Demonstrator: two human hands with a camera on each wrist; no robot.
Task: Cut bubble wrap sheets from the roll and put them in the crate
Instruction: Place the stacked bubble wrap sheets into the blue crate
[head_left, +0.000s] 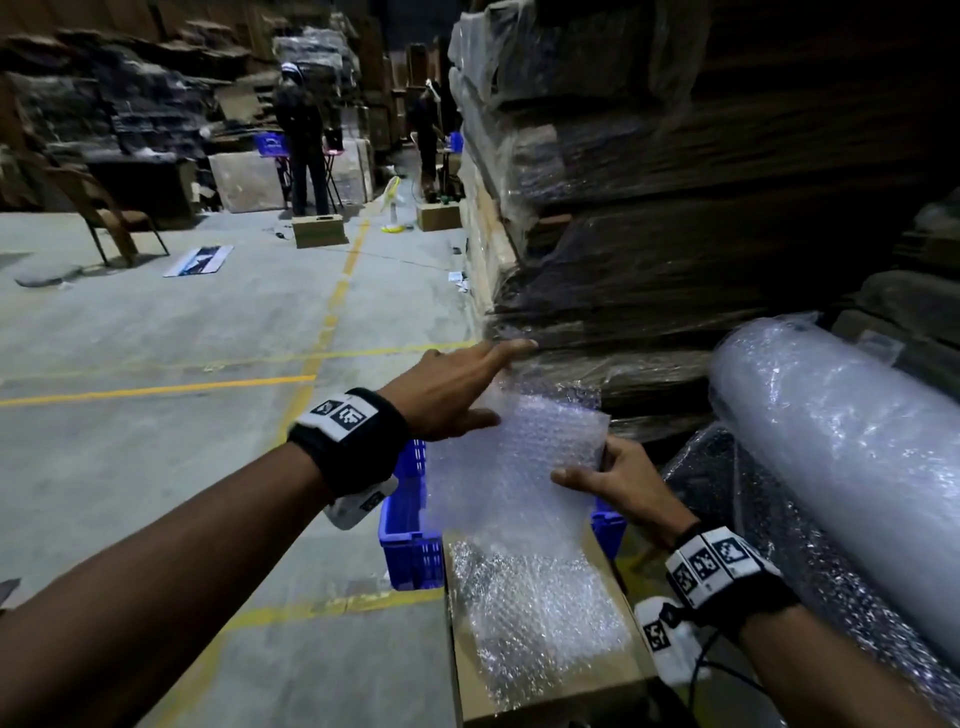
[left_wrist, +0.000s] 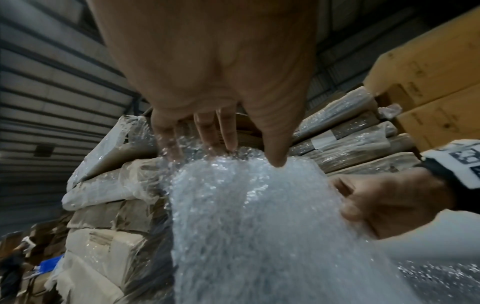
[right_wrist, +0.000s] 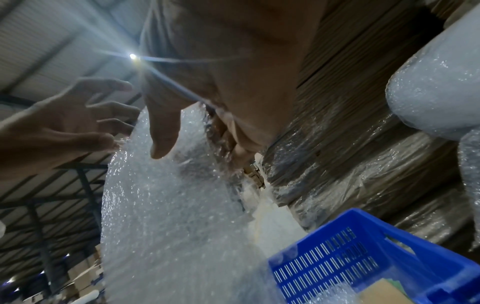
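A cut bubble wrap sheet (head_left: 514, 467) hangs in the air over the blue crate (head_left: 410, 519), which stands on the floor. My right hand (head_left: 587, 467) grips the sheet's right edge, thumb on top and fingers curled behind. My left hand (head_left: 493, 384) reaches to the sheet's top left corner with straight, spread fingers; its thumb (left_wrist: 275, 160) touches the edge. The big bubble wrap roll (head_left: 831, 457) lies at the right. In the right wrist view the sheet (right_wrist: 168, 205) hangs beside the crate (right_wrist: 363, 257), and a small metal-tipped tool (right_wrist: 253, 174) shows under my fingers.
A cardboard box (head_left: 550, 696) topped with more bubble wrap sits just in front of the crate. Tall stacks of plastic-wrapped cardboard (head_left: 623, 234) rise behind it. Concrete floor with yellow lines (head_left: 156, 389) spreads to the left. Two people (head_left: 306, 145) stand at tables far back, near a chair (head_left: 104, 208).
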